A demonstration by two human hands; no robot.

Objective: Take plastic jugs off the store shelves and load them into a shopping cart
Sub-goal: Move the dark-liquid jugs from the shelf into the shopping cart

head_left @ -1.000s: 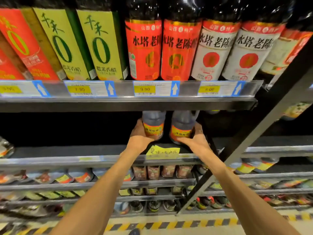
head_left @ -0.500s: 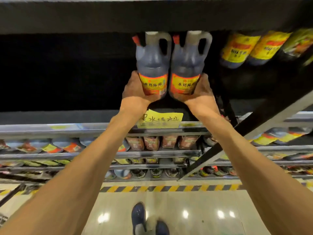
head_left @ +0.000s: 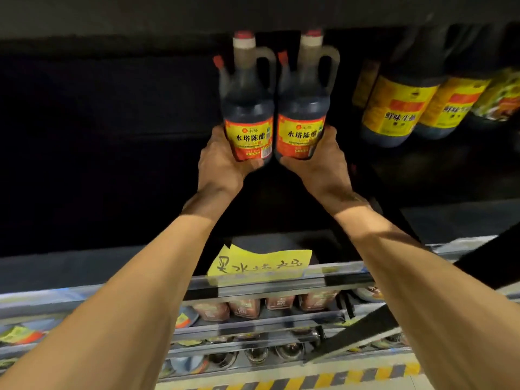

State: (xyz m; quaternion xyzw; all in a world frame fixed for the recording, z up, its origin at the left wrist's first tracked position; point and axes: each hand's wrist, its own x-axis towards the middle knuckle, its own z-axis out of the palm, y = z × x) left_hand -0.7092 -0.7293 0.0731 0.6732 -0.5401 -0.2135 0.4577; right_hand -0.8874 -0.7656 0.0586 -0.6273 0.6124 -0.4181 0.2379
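Observation:
Two dark plastic jugs with loop handles and red-and-yellow labels stand side by side, touching, inside the dark shelf bay. My left hand (head_left: pixel 222 161) grips the base of the left jug (head_left: pixel 247 108) from below and from its left side. My right hand (head_left: pixel 318 164) grips the base of the right jug (head_left: pixel 302 108) the same way from its right. Both jugs are upright, and their white necks with red caps reach close to the underside of the shelf above. No shopping cart shows in this view.
Larger dark jugs with yellow labels (head_left: pixel 399 108) stand to the right on the same shelf. A yellow handwritten note (head_left: pixel 261 266) hangs on the metal shelf edge (head_left: pixel 84 294) below my arms. Lower shelves hold small packets and bottles. A yellow-black striped floor strip (head_left: pixel 323 378) runs along the bottom.
The view has tilted down and come closer, so the upper shelf of bottles has left the frame. Both jugs now appear whole, held higher above the shelf edge, with my hands lower on their bases.

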